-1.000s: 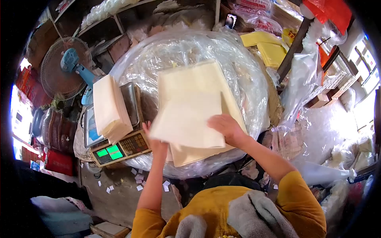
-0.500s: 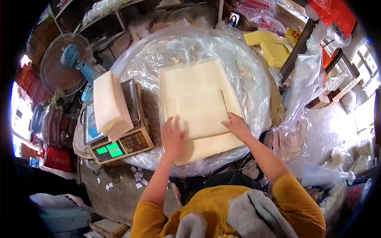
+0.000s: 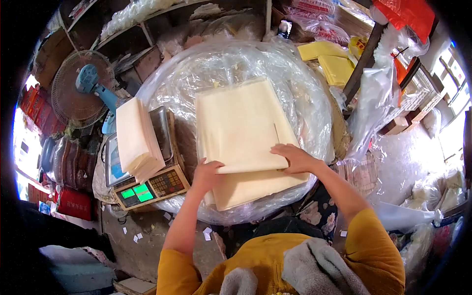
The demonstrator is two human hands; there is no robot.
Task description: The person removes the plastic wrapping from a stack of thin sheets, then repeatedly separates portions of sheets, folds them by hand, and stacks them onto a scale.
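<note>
Cream paper sheets [image 3: 236, 118] lie spread on a round table wrapped in clear plastic [image 3: 172, 69]. The near edge of the top sheet is lifted and curled. My left hand [image 3: 207, 174] pinches its left corner, and my right hand [image 3: 293, 158] grips the right end of the same edge. Below that edge, more cream paper [image 3: 260, 188] shows. A thick folded paper stack [image 3: 136, 137] rests on the scale [image 3: 167, 182] to the left of the sheets.
A blue fan [image 3: 88, 81] stands at the left behind the scale. Yellow packets [image 3: 335, 69] and a phone [image 3: 284, 28] are at the back right. Clear plastic [image 3: 376, 98] hangs at the right. Small paper scraps [image 3: 207, 233] lie on the floor.
The top sheet, blurred in motion at first, then lay flat; its near edge is now raised and curled. My left hand has moved from lying over the paper to its near left corner.
</note>
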